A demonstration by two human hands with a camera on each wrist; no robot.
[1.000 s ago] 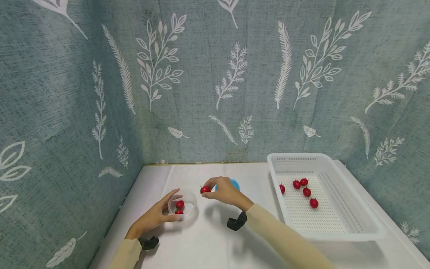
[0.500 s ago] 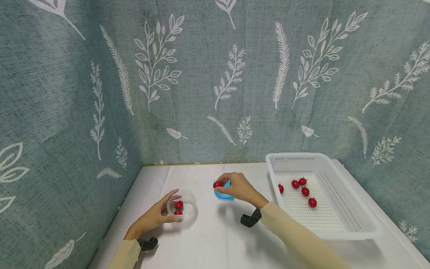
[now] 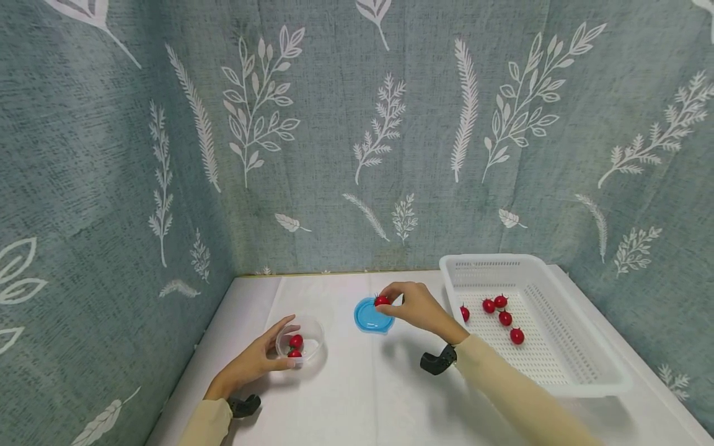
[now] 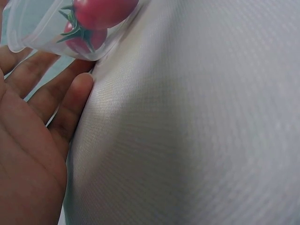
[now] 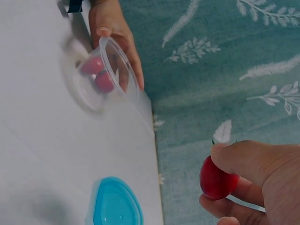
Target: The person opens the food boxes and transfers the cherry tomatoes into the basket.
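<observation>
My left hand (image 3: 259, 356) holds the side of a clear round plastic container (image 3: 315, 331), thumb near me and fingers around the far side. Inside lie two red cherry tomatoes (image 5: 104, 82), with green stems visible in the left wrist view. In my right hand (image 3: 415, 305) a third cherry tomato (image 5: 218, 179) is pinched between thumb and fingers. It hovers at the right edge of a blue lid (image 3: 370, 317) that lies on the table, overlapping it in the head view. The container stands upright on the white cloth, left of the lid.
A white perforated plastic basket (image 3: 580, 365) stands on the right of the table, with several cherry tomatoes (image 3: 517, 336) on its bottom. Patterned grey-green curtains (image 3: 334, 124) close off the back and sides. White cloth (image 3: 334, 402) covers the table.
My right hand has moved right, away from the container, with the tomato still pinched, and the blue lid has come into view. My left hand stays at the container.
</observation>
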